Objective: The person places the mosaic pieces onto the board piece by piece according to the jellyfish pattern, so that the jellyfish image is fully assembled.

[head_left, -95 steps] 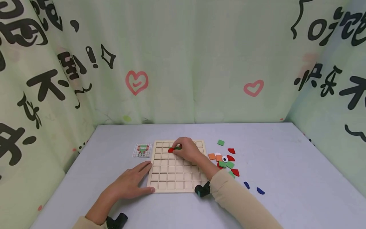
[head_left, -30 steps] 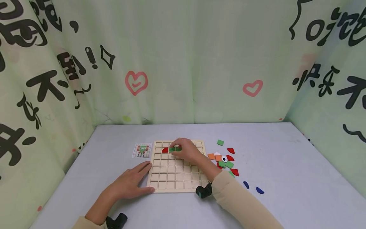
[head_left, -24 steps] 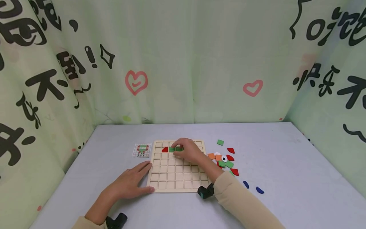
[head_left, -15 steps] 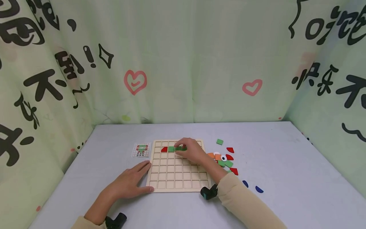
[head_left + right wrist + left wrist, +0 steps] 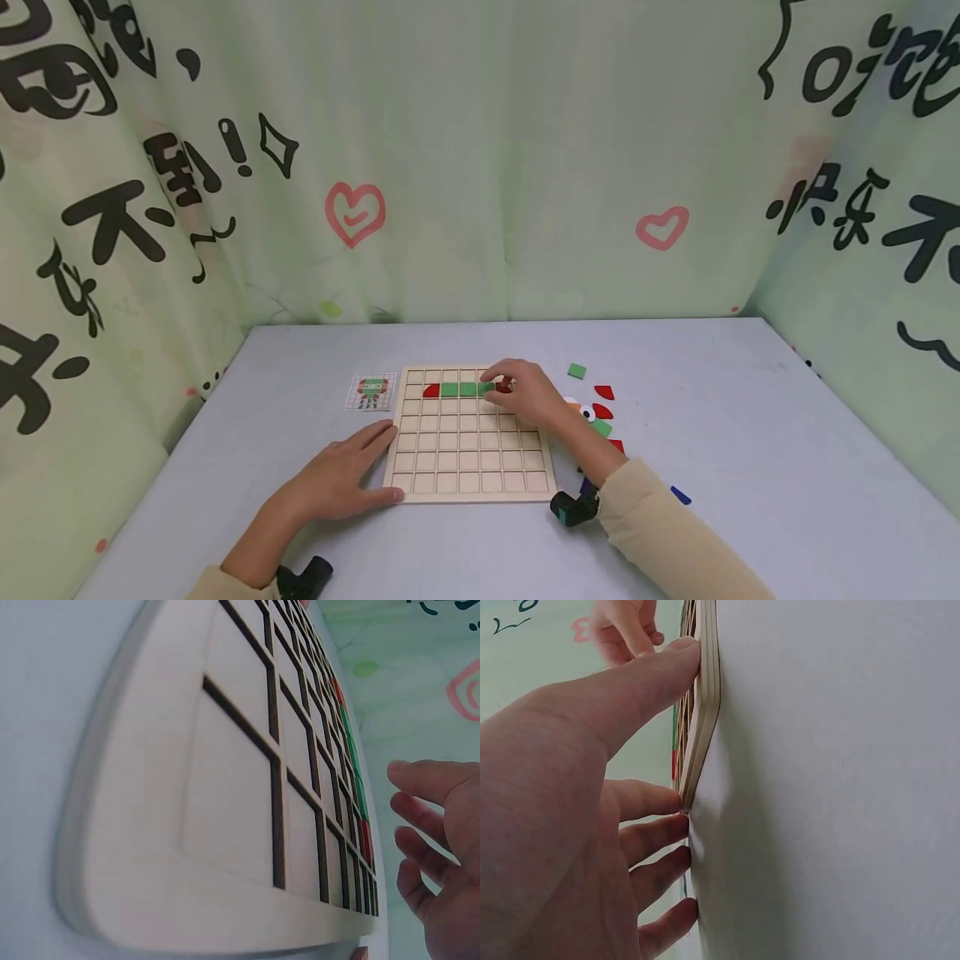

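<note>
A pale wooden grid board [image 5: 457, 460] lies on the table. Along its upper row sit a red round-cornered piece [image 5: 431, 391], green square tiles [image 5: 458, 390] and, partly covered by fingers, another red piece [image 5: 504, 387]. My right hand [image 5: 534, 395] is over the right part of this row, fingers bent loosely; the right wrist view shows nothing between its thumb and fingers, with the second red piece [image 5: 366, 840] in the grid. My left hand [image 5: 341, 473] rests against the board's left side, spread fingers on the edge and thumb at the near corner.
A small pattern card [image 5: 371, 392] with a green and red figure lies left of the board. On the right are loose red pieces [image 5: 604, 392], green squares [image 5: 577, 371], an eye piece [image 5: 587, 413] and a blue piece [image 5: 681, 495]. The right forearm covers some pieces.
The left red piece has moved from my right fingers' reach to the row's left end. My right hand has shifted right along the row, uncovering the green tiles. My left hand stays put.
</note>
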{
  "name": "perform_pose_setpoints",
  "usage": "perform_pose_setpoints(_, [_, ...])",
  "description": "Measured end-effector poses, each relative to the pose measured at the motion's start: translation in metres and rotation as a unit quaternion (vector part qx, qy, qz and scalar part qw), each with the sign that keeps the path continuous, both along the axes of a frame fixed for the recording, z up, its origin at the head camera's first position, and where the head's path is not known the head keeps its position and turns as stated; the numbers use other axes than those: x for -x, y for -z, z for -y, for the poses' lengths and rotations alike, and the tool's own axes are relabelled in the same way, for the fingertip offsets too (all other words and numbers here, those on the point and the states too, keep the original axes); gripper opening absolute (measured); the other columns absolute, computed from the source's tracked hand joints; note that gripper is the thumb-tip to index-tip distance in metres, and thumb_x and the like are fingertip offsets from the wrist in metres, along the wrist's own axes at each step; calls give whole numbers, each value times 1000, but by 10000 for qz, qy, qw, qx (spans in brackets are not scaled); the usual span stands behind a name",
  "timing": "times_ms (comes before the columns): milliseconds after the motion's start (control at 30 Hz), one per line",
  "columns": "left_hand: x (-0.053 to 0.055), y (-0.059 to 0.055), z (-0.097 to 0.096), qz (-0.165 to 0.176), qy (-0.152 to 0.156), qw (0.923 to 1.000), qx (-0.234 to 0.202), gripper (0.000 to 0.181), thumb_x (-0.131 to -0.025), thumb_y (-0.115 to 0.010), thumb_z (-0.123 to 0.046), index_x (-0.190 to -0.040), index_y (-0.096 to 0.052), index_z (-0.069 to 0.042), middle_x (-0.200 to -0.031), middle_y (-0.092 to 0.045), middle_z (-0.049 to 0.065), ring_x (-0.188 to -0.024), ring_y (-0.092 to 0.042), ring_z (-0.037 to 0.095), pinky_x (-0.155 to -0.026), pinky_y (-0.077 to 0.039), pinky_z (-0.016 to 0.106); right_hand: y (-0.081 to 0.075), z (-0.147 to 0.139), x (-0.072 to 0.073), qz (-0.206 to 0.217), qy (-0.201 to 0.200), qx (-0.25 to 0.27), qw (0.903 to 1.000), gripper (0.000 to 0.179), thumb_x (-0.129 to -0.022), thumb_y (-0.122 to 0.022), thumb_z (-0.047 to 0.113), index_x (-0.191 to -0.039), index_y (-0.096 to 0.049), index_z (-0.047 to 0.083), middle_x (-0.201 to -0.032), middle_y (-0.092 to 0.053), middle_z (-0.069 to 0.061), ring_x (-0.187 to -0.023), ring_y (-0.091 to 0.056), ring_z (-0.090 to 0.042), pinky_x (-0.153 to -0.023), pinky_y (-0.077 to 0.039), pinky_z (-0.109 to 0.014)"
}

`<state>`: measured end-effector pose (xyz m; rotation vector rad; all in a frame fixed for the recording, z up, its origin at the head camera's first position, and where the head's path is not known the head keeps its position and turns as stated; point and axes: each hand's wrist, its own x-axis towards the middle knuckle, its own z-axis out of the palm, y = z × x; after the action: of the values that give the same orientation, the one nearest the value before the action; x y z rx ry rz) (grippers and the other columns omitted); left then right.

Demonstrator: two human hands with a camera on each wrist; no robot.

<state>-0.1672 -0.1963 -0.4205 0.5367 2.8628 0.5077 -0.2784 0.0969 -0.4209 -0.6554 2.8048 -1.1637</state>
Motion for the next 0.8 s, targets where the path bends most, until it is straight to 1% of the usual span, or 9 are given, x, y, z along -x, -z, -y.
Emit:
perform_pose_setpoints(100, [0,1,0,40,-10,10000,8,91,-82,-66,-60,-151,-33,-11,-158,-30,7,-144,-33,29,-108,-35,56,0,-4,-2,-30,74,-64,9999,24,-87,-73,17,-110,-72,13,-115,-68,-3,-92,-57,-18,-76,-48,-28])
perform_pose_setpoints(233, [1,3,0,35,-9,10000,28,91,-82,-66,-60,-151,-33,-11,-158,-30,7,-144,-33,29,-108,-35,55,1,-9,-2,-56,118,-21,9999,23,-87,-73,16,-110,-72,12,-113,-68,-3,-94,-58,-20,-76,-49,-29])
perform_pose_setpoints(467, [0,0,-1,32,0,10000,23,90,-82,-67,-58,-151,-34,-10,-158,-30,8,-144,-33,29,-108,-36,55,5,-13,0,-50,147,44,9999,24,-86,-73,17,-111,-72,14,-111,-69,-1,-95,-59,-19,-78,-49,-30])
perform_pose_setpoints(800, [0,2,0,-19,-43,10000,0,89,-82,-67,-58,-151,-34,-11,-158,-30,7,-145,-33,28,-109,-35,55,2,-20,-3,177,423,-130,9989,25,-87,-72,20,-112,-72,18,-116,-67,0,-98,-55,-20,-76,-47,-28])
